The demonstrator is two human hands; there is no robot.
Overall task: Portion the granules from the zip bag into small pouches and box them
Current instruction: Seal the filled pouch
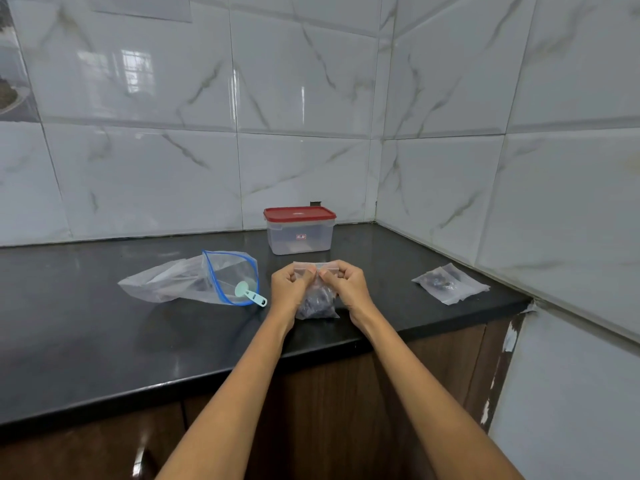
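A small clear pouch (317, 301) with dark granules in its bottom stands upright near the counter's front edge. My left hand (289, 289) and my right hand (348, 285) both pinch its top strip, thumbs and fingers meeting at the middle. To the left lies the large zip bag (194, 280) with a blue zip rim, its mouth open toward me. A pale green scoop (249, 295) rests in that mouth, handle sticking out. A second small pouch (450, 283) holding dark granules lies flat at the right. Behind stands a clear box (300, 237) with its red lid on.
The black counter (104, 341) ends in a front edge just below my wrists, with wooden cabinet doors (329, 410) beneath. Marble-look tiled walls close the back and the right side, meeting in a corner behind the box.
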